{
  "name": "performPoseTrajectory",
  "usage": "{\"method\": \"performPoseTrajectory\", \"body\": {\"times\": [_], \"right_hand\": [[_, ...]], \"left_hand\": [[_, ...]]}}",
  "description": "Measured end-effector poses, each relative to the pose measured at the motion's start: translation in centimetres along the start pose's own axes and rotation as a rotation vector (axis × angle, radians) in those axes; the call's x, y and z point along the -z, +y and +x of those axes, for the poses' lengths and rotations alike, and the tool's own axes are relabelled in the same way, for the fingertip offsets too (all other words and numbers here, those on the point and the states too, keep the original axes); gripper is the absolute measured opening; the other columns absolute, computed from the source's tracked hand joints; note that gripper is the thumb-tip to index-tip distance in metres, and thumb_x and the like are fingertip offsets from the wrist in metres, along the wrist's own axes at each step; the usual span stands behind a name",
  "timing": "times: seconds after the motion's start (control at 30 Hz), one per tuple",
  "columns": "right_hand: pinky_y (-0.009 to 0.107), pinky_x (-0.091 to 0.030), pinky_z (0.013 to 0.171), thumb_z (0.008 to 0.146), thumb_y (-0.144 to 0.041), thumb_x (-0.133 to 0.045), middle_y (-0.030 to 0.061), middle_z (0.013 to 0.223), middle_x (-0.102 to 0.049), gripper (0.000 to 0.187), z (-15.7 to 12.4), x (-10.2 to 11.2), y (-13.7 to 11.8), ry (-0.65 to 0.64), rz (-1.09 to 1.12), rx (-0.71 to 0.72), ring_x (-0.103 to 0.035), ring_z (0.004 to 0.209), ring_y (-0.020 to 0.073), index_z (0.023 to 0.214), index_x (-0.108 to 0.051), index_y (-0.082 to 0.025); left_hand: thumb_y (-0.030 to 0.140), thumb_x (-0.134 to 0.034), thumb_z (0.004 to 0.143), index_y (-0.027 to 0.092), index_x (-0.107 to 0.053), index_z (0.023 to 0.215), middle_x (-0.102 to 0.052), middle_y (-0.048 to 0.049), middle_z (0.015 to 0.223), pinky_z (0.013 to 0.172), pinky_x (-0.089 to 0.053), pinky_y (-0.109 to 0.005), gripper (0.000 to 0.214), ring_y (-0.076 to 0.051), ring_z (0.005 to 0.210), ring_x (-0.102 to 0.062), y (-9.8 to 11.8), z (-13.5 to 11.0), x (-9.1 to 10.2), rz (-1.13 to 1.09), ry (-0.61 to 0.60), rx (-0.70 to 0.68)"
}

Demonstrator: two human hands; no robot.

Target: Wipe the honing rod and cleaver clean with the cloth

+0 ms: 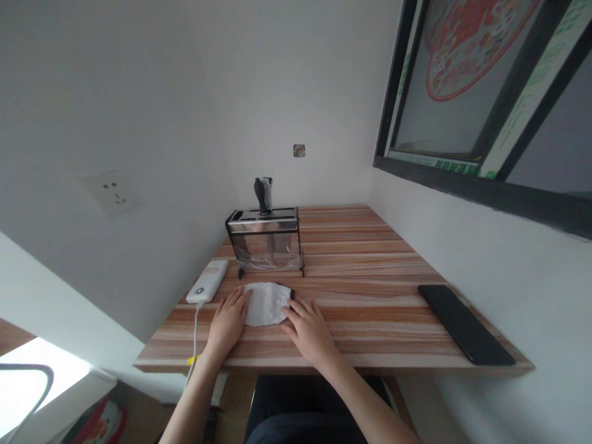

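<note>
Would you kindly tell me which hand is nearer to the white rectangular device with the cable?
Left. The left hand is just to the right and front of the white rectangular device; the right hand is farther right, at the right edge of the flat white cloth.

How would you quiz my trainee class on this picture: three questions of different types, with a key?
1. Multiple choice: what lies between the left hand and the right hand? (a) a knife block; (b) a white cloth; (c) a wall socket.
2. True or false: the black smartphone lies flat, to the right of the right hand.
3. Fill the gap: plugged into the white power bank is a ____.

Key: 1. b. 2. True. 3. White cable.
</note>
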State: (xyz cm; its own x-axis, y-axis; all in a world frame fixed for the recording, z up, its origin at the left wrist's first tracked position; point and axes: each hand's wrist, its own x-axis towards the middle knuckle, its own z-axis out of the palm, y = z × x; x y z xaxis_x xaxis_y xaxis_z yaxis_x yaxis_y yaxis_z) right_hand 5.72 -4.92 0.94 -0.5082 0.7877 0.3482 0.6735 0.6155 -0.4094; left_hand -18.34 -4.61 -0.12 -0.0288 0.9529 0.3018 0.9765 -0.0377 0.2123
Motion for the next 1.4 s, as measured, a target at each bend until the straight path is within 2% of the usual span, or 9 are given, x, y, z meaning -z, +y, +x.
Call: {"method": "performPoseTrajectory", "body": {"times": [0.23, 0.43, 0.6, 0.87, 1.4], "right_hand": [[0.058, -0.031, 0.107, 0.091, -0.029, -0.056, 0.0069, 0.134, -0.057, 0.033, 0.1, 0.0, 0.0, 0.029, 0.001, -0.046, -0.046, 0.128, 0.0303, 0.123, -0.060, -0.027], [0.057, -0.030, 0.108, 0.090, -0.030, -0.056, 0.0072, 0.135, -0.056, 0.033, 0.1, -0.1, 0.1, 0.020, -0.007, -0.043, -0.044, 0.129, 0.0304, 0.123, -0.060, -0.026], [0.058, -0.029, 0.108, 0.090, -0.031, -0.056, 0.0086, 0.138, -0.053, 0.036, 0.1, 0.0, 0.1, 0.002, -0.010, -0.039, -0.041, 0.132, 0.0315, 0.126, -0.057, -0.024], [0.060, -0.025, 0.110, 0.091, -0.032, -0.056, 0.0090, 0.143, -0.048, 0.042, 0.0, 0.0, 0.4, -0.034, 0.013, -0.019, -0.039, 0.134, 0.0309, 0.132, -0.052, -0.023], [0.058, -0.024, 0.112, 0.091, -0.030, -0.054, 0.0086, 0.142, -0.049, 0.039, 0.1, 0.1, 0.3, -0.039, 0.017, -0.047, -0.038, 0.135, 0.0303, 0.129, -0.055, -0.023]], "left_hand": [[0.031, -0.036, 0.096, 0.023, -0.050, 0.135, -0.046, -0.0095, 0.145, 0.112, -0.027, -0.050, 0.043, -0.025, 0.138, -0.036, 0.6, -0.2, 0.3, 0.023, -0.039, 0.014], [0.032, -0.035, 0.096, 0.025, -0.049, 0.136, -0.044, -0.0074, 0.146, 0.112, -0.026, -0.050, 0.043, -0.025, 0.138, -0.035, 1.0, -0.2, 0.6, 0.045, -0.049, 0.025], [0.030, -0.035, 0.096, 0.021, -0.049, 0.136, -0.046, -0.0088, 0.145, 0.112, -0.027, -0.050, 0.044, -0.026, 0.137, -0.036, 1.1, 0.0, 0.5, 0.057, -0.043, 0.011], [0.029, -0.037, 0.095, 0.014, -0.047, 0.138, -0.047, -0.0105, 0.145, 0.112, -0.030, -0.045, 0.046, -0.026, 0.136, -0.037, 0.1, 0.3, -0.2, 0.081, -0.013, 0.000], [0.031, -0.034, 0.096, 0.021, -0.046, 0.140, -0.042, -0.0082, 0.148, 0.112, -0.029, -0.047, 0.046, -0.026, 0.139, -0.033, -0.1, 0.4, -0.7, 0.139, -0.067, 0.010]]}}
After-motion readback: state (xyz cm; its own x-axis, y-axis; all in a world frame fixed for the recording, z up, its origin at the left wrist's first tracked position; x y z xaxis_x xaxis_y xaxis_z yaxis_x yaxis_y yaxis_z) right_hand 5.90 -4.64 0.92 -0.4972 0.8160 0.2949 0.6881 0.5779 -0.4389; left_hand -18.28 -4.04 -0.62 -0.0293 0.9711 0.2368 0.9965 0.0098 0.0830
